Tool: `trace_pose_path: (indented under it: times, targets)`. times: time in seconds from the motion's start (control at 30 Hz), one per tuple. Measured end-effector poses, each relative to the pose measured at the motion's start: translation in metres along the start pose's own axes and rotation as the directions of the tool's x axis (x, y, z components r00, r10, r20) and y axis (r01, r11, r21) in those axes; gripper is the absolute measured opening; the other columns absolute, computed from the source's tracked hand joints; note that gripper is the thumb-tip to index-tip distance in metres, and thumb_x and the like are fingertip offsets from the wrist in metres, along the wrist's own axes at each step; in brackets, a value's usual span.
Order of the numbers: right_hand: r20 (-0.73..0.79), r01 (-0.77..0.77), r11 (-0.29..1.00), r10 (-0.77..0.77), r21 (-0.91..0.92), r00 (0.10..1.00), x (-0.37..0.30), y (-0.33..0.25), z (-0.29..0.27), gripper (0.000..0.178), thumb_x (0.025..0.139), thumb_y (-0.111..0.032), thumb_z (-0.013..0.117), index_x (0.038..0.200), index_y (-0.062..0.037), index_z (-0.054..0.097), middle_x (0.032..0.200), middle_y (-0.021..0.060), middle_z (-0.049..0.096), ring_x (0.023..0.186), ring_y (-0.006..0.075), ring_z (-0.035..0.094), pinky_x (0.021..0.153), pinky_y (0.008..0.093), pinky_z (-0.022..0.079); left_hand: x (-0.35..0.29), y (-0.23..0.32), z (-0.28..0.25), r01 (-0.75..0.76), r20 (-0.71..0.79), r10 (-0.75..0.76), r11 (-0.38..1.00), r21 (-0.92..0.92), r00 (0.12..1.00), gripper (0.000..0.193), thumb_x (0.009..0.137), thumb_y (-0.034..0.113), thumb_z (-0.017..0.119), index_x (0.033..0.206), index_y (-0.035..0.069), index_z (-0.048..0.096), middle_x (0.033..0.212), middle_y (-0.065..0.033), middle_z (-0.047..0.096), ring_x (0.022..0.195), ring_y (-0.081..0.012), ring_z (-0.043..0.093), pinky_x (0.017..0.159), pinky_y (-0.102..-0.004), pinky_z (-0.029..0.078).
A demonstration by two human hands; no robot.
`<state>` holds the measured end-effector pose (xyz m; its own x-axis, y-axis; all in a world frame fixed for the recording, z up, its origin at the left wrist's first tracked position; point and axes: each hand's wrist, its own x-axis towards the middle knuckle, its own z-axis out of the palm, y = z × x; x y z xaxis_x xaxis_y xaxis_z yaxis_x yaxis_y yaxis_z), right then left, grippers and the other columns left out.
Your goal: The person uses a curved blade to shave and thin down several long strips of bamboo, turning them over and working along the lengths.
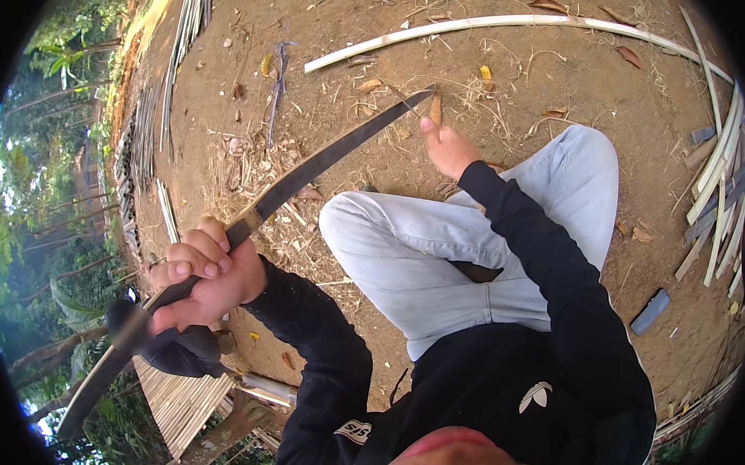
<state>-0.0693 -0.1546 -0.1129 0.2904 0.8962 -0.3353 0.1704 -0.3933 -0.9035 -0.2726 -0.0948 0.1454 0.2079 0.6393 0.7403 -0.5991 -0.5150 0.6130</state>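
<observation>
A long bamboo strip (322, 157), dark on its face and pale along one edge, slants from the lower left up to the middle. My left hand (208, 275) is closed around it, nearer its lower end. My right hand (452, 150) is closed, thumb up, on a thin, narrow tool that looks like a knife blade (407, 103). That blade crosses the strip's far tip; whether it touches is unclear. My fingers hide the tool's grip. Just beyond the thumb stands a small brown piece (435, 110), perhaps a leaf.
A pale bamboo strip (481, 21) curves across the dirt beyond my hands. Pale and dark strips (719, 194) lie heaped at right, near a flat blue-grey object (651, 311). Shavings (234, 164) litter the ground. Blurred black shapes (180, 350) sit behind my left hand. My jeans-clad legs (413, 259) are folded.
</observation>
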Motion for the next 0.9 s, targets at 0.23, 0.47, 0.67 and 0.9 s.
trace_pose_path:
  times: [0.23, 0.47, 0.67, 0.9]
  targets:
    - [-0.133, 0.276, 0.951, -0.258, 0.143, 0.957, -0.025, -0.025, 0.023, 0.072, 0.098, -0.055, 0.023, 0.067, 0.0006, 0.056, 0.059, 0.0214, 0.056, 0.060, 0.0399, 0.057, 0.061, 0.0479, 0.045, 0.021, -0.002, -0.021, 0.038, 0.047, -0.040, 0.998, 0.047, 0.998, 0.071, 0.084, 0.075, 0.035, 0.081, 0.008, 0.059, 0.052, -0.0014, 0.043, 0.042, -0.0102, 0.034, 0.048, -0.0264, 0.028]
    - [-0.083, 0.054, 0.997, -0.058, -0.054, 0.995, 0.001, -0.026, 0.021, 0.071, 0.097, -0.053, 0.024, 0.082, 0.0029, 0.065, 0.075, 0.0277, 0.063, 0.081, 0.0458, 0.061, 0.077, 0.0527, 0.047, 0.049, -0.015, -0.050, 0.106, -0.123, -0.099, 0.993, 0.050, 0.987, 0.071, 0.077, 0.079, 0.044, 0.070, 0.012, 0.064, 0.052, -0.0009, 0.049, 0.041, -0.0094, 0.037, 0.045, -0.0236, 0.029]
    - [-0.140, -0.189, 0.980, 0.179, -0.065, 0.974, 0.052, 0.005, 0.000, 0.073, 0.097, -0.055, 0.022, 0.083, 0.0013, 0.067, 0.085, 0.0268, 0.065, 0.085, 0.0465, 0.061, 0.079, 0.0539, 0.047, 0.130, -0.071, -0.089, 0.253, -0.128, -0.257, 0.966, -0.048, 0.958, 0.073, 0.071, 0.084, 0.045, 0.063, 0.013, 0.059, 0.050, 0.0012, 0.045, 0.040, -0.0104, 0.037, 0.044, -0.0237, 0.028]
    - [-0.132, 0.029, 0.985, -0.052, -0.173, 0.990, 0.013, -0.031, 0.018, 0.067, 0.098, -0.051, 0.024, 0.085, 0.0014, 0.064, 0.078, 0.0274, 0.063, 0.080, 0.0464, 0.061, 0.073, 0.0537, 0.047, 0.181, -0.097, -0.112, 0.305, -0.226, -0.290, 0.952, 0.032, 0.930, 0.075, 0.075, 0.085, 0.035, 0.064, 0.012, 0.052, 0.051, 0.0006, 0.039, 0.041, -0.0111, 0.034, 0.045, -0.0261, 0.029]
